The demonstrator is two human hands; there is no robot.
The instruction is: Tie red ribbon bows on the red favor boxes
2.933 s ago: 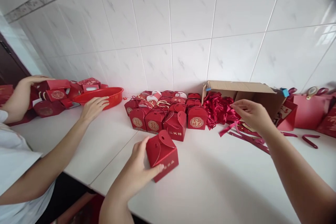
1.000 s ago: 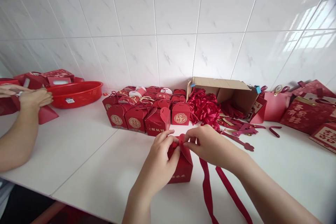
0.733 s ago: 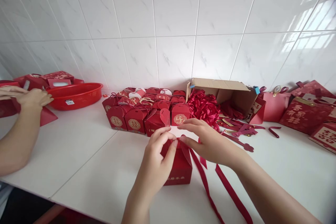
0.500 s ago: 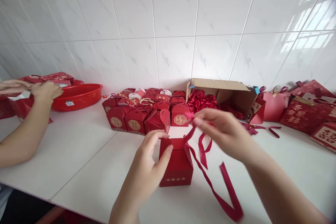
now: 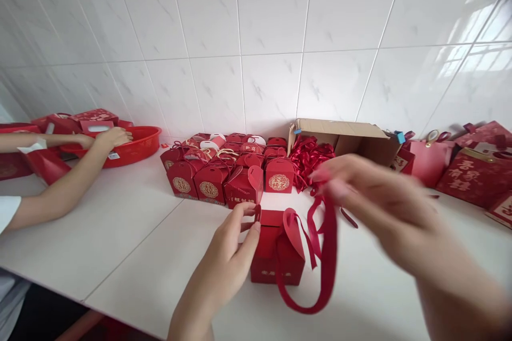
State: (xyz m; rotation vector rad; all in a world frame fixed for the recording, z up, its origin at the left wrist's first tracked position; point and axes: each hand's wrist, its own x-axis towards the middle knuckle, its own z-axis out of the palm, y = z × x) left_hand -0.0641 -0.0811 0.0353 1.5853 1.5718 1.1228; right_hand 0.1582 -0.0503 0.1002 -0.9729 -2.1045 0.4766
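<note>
In front of me on the white table stands a small red gift box [image 5: 267,264] with gold lettering along its lower front. My left hand [image 5: 229,253] pinches its left side flap between thumb and fingers. A dark red ribbon [image 5: 329,256] passes by the round right flap [image 5: 293,228] and hangs in a wide loop before the box. Up and to the right, my right hand [image 5: 384,210], smeared by motion, grips this ribbon at its fingertips. Another ribbon piece trails on the table behind the loop.
Several decorated red boxes [image 5: 209,186] stand in rows behind. A cardboard carton [image 5: 344,128] holds bunched red ribbons [image 5: 308,154]. Gift bags [image 5: 464,176] lean at the right. At the left, a co-worker's arms [image 5: 64,194] reach over a red plastic basin [image 5: 140,149].
My right hand has moved right and nearer, drawing the ribbon into a loop. My left hand stays at the box's left flap. The co-worker's hands have moved over the basin.
</note>
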